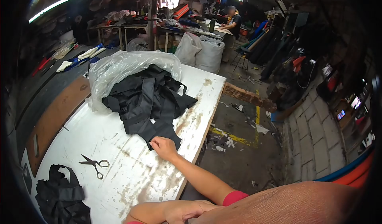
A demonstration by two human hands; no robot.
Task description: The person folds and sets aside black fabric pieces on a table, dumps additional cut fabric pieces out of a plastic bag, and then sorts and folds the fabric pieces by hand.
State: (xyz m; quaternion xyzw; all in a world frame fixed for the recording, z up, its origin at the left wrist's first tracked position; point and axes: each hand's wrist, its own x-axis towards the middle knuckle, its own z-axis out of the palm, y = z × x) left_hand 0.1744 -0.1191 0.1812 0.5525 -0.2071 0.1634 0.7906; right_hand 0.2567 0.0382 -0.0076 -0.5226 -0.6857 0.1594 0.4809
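Observation:
A heap of black fabric pieces (147, 100), some with strap loops, spills from the mouth of a large clear plastic bag (131, 59) on the white table (119, 156). My right hand (163, 147) is closed at the near edge of this heap, with its fingers curled on the cloth. Close to my body, at the bottom of the view, is my left hand (189, 212); its fingers are mostly hidden. Dark scissors (94, 164) lie partly spread on the tabletop. Another black fabric piece with a loop (61, 196) rests at the near left corner.
A brown board (55, 124) runs along the table's left side, beside a dark workbench (43, 76). White sacks (209, 53) stand beyond the table. A person (232, 23) works at a far bench. Scraps litter the floor (234, 160), with a block wall (314, 132) at right.

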